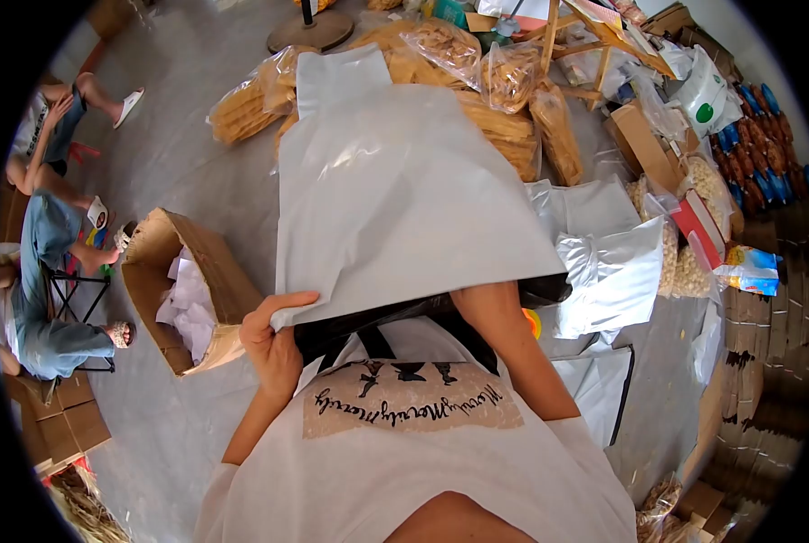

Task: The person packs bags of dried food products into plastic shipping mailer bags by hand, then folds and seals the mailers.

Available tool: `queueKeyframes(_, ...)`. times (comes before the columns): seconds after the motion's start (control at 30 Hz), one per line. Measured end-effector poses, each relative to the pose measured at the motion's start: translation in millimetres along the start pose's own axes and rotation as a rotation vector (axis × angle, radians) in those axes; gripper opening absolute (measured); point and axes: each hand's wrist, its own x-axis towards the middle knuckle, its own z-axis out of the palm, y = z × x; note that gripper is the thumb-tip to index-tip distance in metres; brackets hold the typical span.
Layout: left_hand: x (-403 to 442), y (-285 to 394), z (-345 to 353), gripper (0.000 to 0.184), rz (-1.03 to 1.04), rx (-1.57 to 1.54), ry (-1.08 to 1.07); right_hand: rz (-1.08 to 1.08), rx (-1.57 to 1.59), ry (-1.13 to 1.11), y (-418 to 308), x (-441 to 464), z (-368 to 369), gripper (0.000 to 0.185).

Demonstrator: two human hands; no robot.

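Note:
A large grey plastic mailing bag [404, 195] with a black inside spreads out in front of my body, its mouth toward me. My left hand [277, 339] pinches the left corner of the opening between thumb and fingers. At the right side of the mouth, my right hand [484, 303] reaches into the bag. Its fingers are hidden under the grey plastic; only the wrist and forearm show. Part of the black lining [542, 290] shows by the right wrist.
Left stands an open cardboard box [228, 271] with crumpled paper [187, 308]. Seated people [51, 281] are at far left. Bagged yellowish goods [504, 136] lie beyond the bag. Right are silver-grey bags [608, 281], a red-and-white box [698, 226] and stacked flat cardboard [757, 362].

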Motion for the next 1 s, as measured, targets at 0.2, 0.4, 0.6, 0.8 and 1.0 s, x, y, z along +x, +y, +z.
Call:
queueKeyframes(0.2,4.3,14.5,-15.9,0.031,-0.008,0.146,-0.01,0.046,0.018,-0.074,-28.2,-0.2,-47.4,0.025)
queueKeyframes(0.4,11.5,20.1,-31.9,0.03,0.112,0.311,-0.008,-0.338,0.576,0.017,-1.8,-29.1,-109.0,0.016)
queueKeyframes(0.6,10.4,16.9,-39.5,0.027,0.095,0.352,-0.007,0.065,-0.106,0.423,17.1,14.9,-95.3,0.045)
queueKeyframes(0.8,27.0,9.8,-68.3,0.013,0.059,0.117,-0.256,-0.447,0.243,-0.219,23.2,17.5,-76.3,0.022)
queueKeyframes(1.0,60.6,-60.6,-66.2,0.083,0.171,0.195,0.126,-0.274,0.597,-0.066,34.0,4.0,-68.2,0.036)
